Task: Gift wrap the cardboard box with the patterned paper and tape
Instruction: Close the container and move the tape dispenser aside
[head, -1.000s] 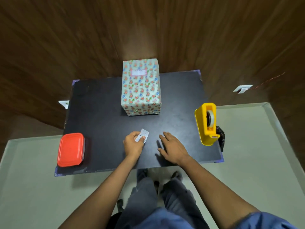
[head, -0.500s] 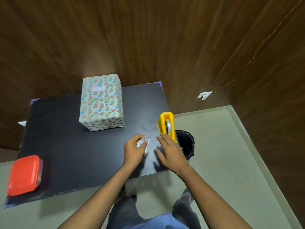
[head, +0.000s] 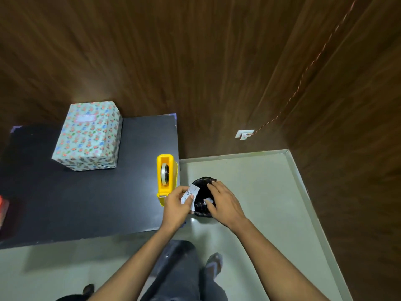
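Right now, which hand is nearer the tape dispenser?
Left. The left hand holds paper right beside the tape dispenser; the right hand is farther off, over the bin.

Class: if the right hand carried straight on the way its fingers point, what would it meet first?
The right hand hovers over the black-lined bin on the floor, fingers pointing toward the yellow tape dispenser. It would probably meet the white paper scrap in the left hand first; depth is unclear.

We read only partial dark digits, maybe "5", on the white paper slip (head: 190, 194); the pink label (head: 85, 118) on the wrapped box (head: 91, 137) is illegible.
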